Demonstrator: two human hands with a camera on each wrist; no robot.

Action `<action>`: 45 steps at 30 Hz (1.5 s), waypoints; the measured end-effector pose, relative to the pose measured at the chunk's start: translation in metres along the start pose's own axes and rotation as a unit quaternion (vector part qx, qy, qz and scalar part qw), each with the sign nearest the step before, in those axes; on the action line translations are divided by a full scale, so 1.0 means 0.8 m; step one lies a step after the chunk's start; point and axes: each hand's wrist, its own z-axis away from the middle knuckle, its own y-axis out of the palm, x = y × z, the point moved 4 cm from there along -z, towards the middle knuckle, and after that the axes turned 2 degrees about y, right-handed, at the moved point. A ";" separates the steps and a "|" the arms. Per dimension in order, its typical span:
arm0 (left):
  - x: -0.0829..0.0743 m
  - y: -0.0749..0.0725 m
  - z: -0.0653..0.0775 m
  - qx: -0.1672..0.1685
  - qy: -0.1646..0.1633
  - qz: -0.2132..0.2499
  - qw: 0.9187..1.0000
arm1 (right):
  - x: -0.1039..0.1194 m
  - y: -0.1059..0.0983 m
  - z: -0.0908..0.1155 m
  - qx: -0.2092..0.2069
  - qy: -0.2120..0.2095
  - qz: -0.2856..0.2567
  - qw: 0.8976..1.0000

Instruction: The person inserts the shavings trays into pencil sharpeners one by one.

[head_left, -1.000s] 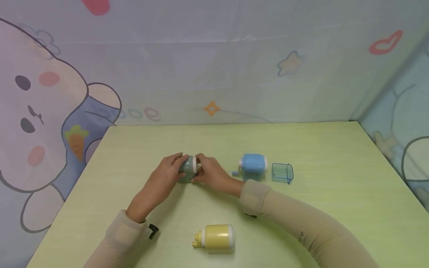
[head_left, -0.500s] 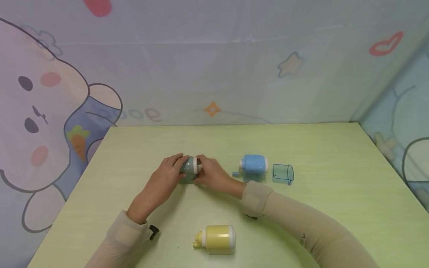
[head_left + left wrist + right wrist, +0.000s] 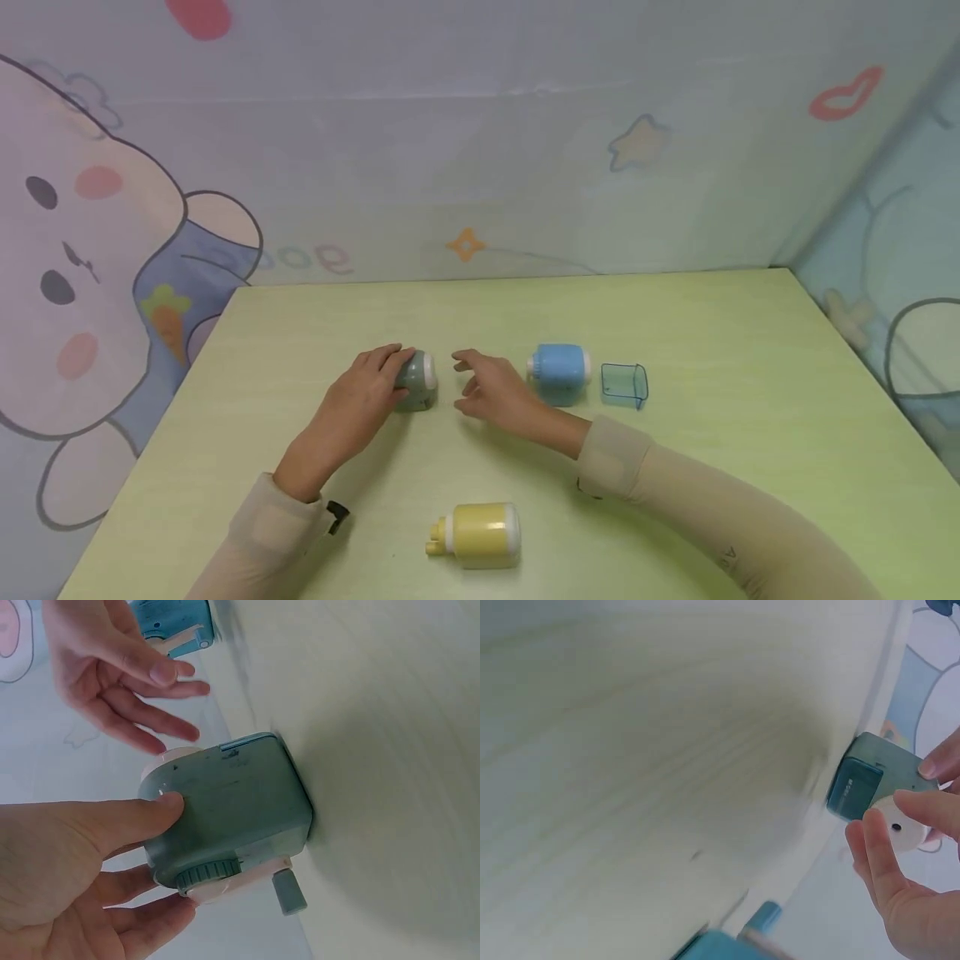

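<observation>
A dark green crank pencil sharpener stands on the table, left of centre. My left hand grips it, thumb on one side and fingers on the other, as the left wrist view shows; its grey crank knob sticks out near those fingers. On the opposite end is a white round face with a dark hole, above a tinted drawer. My right hand is just to the right of that face in the head view, fingers loosely extended and apart from it. I see nothing in this hand.
Right of my right hand stands a blue pencil sharpener, and beside it lies a clear blue-green drawer. A yellow pencil sharpener lies nearer the front. A patterned cloth wall rises behind the table.
My right hand has left the white end of the green sharpener and drawn back to the right, its fingers loosening. The left hand keeps its grip. The head view has shifted slightly.
</observation>
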 end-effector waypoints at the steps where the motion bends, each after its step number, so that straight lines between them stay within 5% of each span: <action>1: 0.000 0.000 0.000 0.003 -0.001 0.002 1.000 | 0.000 -0.003 0.005 0.000 -0.002 -0.001 1.000; 6: 0.000 0.000 -0.001 0.012 -0.005 0.005 1.000 | -0.004 -0.015 0.029 0.008 -0.006 -0.013 1.000; 12: -0.003 -0.002 -0.005 -0.016 0.015 -0.004 1.000 | -0.009 -0.025 0.056 0.013 0.001 -0.022 1.000; 25: -0.034 0.002 -0.028 -0.003 0.091 0.107 0.990 | -0.027 -0.061 0.110 0.002 0.012 -0.011 1.000; 45: -0.064 0.022 -0.055 0.023 0.124 0.120 0.985 | -0.066 -0.129 0.155 -0.075 0.080 0.069 0.992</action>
